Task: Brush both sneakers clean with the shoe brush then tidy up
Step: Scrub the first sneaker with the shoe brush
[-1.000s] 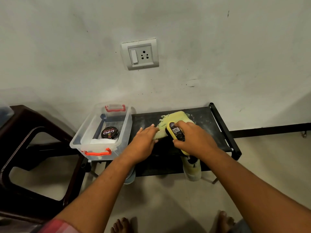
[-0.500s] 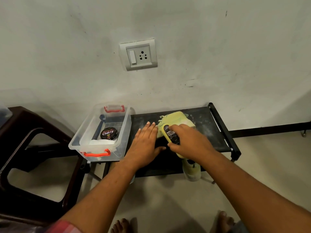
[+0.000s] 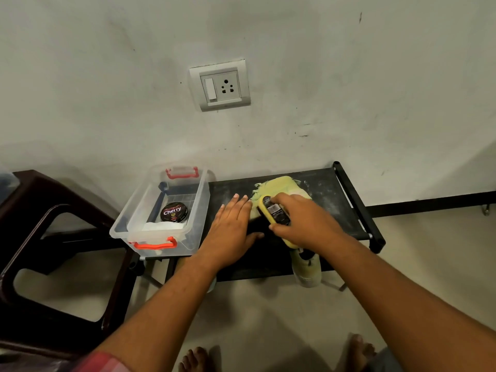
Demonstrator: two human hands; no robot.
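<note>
A pale yellow-green sneaker (image 3: 279,185) lies on the black rack shelf (image 3: 326,200), toe toward the wall. My right hand (image 3: 303,222) grips a yellow shoe brush (image 3: 273,210) with a black label, pressed onto the sneaker's near side. My left hand (image 3: 230,229) lies flat, fingers apart, on the shelf just left of the sneaker, fingertips touching its edge. A second sneaker (image 3: 307,267) of the same colour shows below the shelf's front edge, mostly hidden by my right wrist.
A clear plastic box (image 3: 197,210) with orange handles stands at the rack's left end, holding a tin marked Cherry (image 3: 174,212) and a white cloth (image 3: 163,226). A dark brown plastic stool (image 3: 35,237) is at the left. My bare feet (image 3: 196,359) are on the floor.
My left hand has let go of the sneaker and flattened on the shelf beside it. My right hand has drawn the brush along the sneaker, first nearer, then slightly back.
</note>
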